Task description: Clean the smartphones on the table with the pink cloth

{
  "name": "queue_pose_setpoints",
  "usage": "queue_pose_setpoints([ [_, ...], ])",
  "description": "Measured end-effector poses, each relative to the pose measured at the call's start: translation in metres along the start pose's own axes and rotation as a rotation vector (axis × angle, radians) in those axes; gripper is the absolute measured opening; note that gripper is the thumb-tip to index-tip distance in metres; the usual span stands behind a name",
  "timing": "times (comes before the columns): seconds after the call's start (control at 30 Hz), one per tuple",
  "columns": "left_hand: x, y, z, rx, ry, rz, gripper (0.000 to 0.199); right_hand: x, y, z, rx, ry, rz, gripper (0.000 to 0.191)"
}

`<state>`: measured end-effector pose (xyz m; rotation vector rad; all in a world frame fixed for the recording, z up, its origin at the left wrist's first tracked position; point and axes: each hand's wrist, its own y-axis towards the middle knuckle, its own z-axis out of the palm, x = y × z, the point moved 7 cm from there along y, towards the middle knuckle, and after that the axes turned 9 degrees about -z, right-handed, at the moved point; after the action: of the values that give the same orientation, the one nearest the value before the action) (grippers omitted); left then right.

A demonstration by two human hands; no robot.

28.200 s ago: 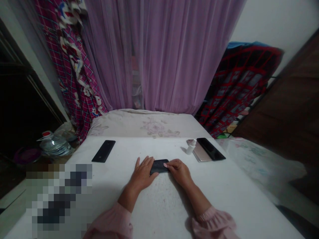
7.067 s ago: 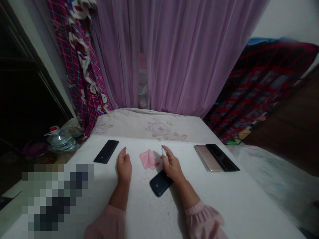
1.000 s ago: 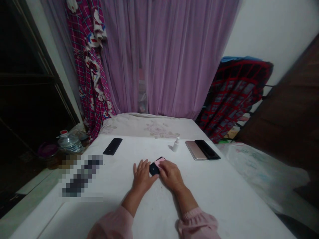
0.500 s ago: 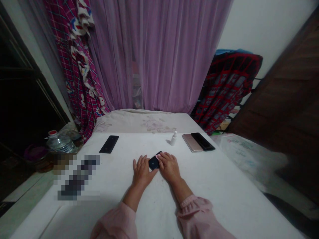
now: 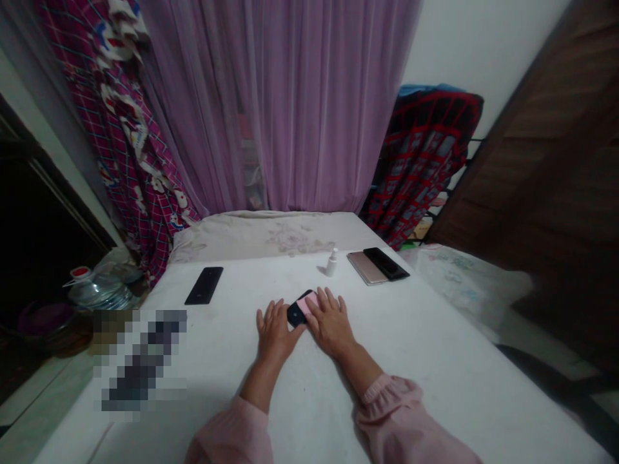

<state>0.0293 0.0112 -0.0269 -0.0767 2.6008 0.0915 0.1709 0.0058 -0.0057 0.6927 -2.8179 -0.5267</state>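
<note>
A dark phone (image 5: 294, 315) lies flat on the white-covered table (image 5: 309, 399), between my two hands. My left hand (image 5: 275, 330) rests at its left end, thumb along the near edge and the other fingers apart on the cloth. On top of the phone is a small pink cloth (image 5: 306, 303). The spread fingers of my right hand (image 5: 333, 322) lie over the cloth's right side and hide part of the phone.
Beyond my hands stands a small white spray bottle (image 5: 331, 264). A pinkish phone (image 5: 367, 268) and an open dark case (image 5: 387, 263) lie to its right. Another dark phone (image 5: 204, 285) is at the left, behind a pixelated patch.
The fingers of my right hand have spread and shifted, so more of the pink cloth shows. My left hand still rests at the phone. The whole view has turned slightly right.
</note>
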Motion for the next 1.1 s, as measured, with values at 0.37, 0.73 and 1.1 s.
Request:
queue_pose_setpoints([
  [0.37,0.006,0.005,0.004,0.037,0.106,0.047,0.053,0.010,0.002,-0.003,-0.081,0.227,-0.149,0.032],
  [0.73,0.002,0.001,-0.008,0.086,0.107,0.080,0.055,-0.017,0.014,0.005,-0.130,0.218,0.090,0.040],
  [1.1,0.009,0.020,-0.003,0.174,0.076,0.176,0.056,-0.002,0.006,0.007,-0.282,0.362,-0.144,0.045],
])
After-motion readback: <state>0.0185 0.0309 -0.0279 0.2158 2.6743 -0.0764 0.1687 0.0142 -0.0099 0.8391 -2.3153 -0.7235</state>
